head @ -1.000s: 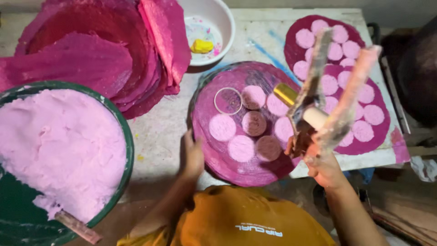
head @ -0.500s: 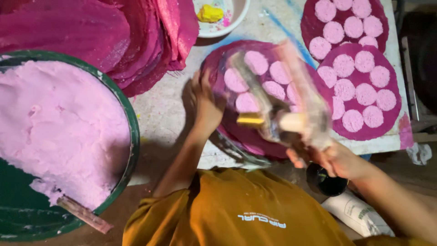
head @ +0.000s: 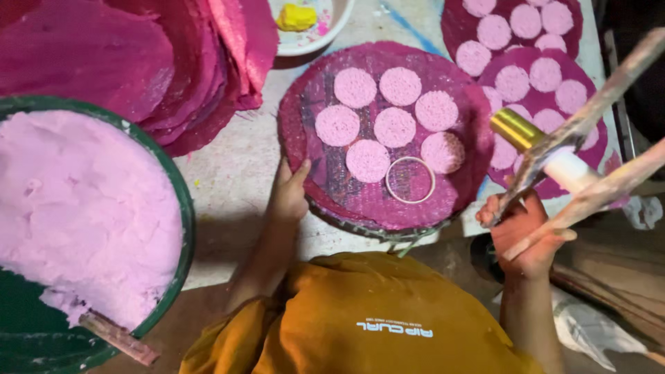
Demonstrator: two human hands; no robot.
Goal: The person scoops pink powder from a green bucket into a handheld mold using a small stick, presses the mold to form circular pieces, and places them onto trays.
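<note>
left hand (head: 287, 197): palm down at the near-left rim of the round magenta tray (head: 305, 149), fingers loosely spread, thumb tip touching the rim; pinching nothing.
right hand (head: 528, 232): raised off the table at the right, fingers curled tight round a bundle of tools.
tools in grip: two long pink-stained sticks (head: 596, 114) slanting up to the right out of the fist, plus a tool with a brass-coloured tube (head: 516, 128) and a white handle part (head: 571, 170); exact number of pieces in the fist cannot be told.
tray position: centre of the table (head: 239, 173), directly in front of the person; its left rim under the left hand, its right rim just left of the right hand and lower than it.
tray contents: seven pink round discs (head: 395, 127) in rough rows, and one empty metal ring (head: 410, 180) lying flat near the front, just beside the last disc.
ring vs grip: apart from both hands, between them, closer to the right fist.
second tray (head: 485, 86): far right, partly under the raised tools, covered with pink discs.
green tub (head: 181, 208): left, full of pale pink paste, a stick (head: 118, 338) resting at its near edge.
stack of magenta mats (head: 138, 62): top left, overlapping.
white bowl (head: 305, 41): top centre, a yellow lump inside.
shirt (head: 374, 318): orange-yellow, bottom centre.
</note>
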